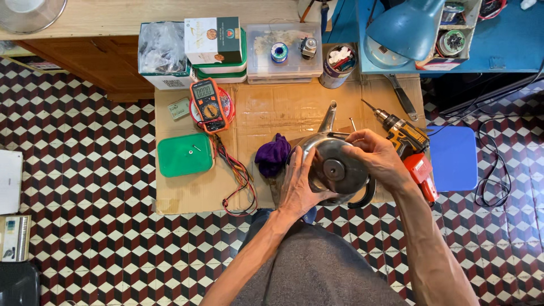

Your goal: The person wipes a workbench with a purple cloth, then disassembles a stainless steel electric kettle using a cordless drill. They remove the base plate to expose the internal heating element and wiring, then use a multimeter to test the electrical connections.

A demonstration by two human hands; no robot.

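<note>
A shiny metal kettle [334, 164] is held tipped over above the cardboard mat [283, 110], its round base with a central socket facing up at me and its spout pointing away. My left hand [297, 184] grips its left side. My right hand [377, 158] wraps over its right side, near the black handle that curves below. A purple cloth [273, 154] lies just left of the kettle.
An orange multimeter [208, 105] with trailing leads and a green lid [184, 154] holding small screws lie at left. A yellow cordless drill [405, 136] and blue stool [453, 158] sit at right. Boxes, a clear parts tray [283, 54] and a blue lamp [405, 28] line the back.
</note>
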